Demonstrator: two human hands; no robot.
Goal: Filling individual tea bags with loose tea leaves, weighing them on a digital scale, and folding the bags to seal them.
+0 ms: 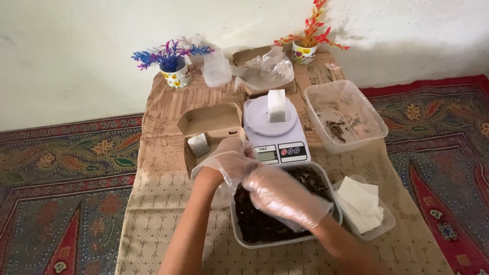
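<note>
Both my hands wear thin clear plastic gloves. My left hand (230, 162) is bunched over the near-left corner of a clear tub of dark dried leaves (316, 184), fingers closed; what it holds is hidden. My right hand (282, 196) lies across the tub, its fingers meeting the left hand. Just beyond the tub stands a white kitchen scale (285, 142) with a small white filled bag (276, 105) upright on its round pan.
An open brown cardboard box (210, 120) with a small bag inside sits left of the scale. A large clear tub with some leaf scraps (346, 119) is at right, a small tub of white empty bags (362, 206) nearer. Two flower pots (175, 74) and crumpled plastic are at the back.
</note>
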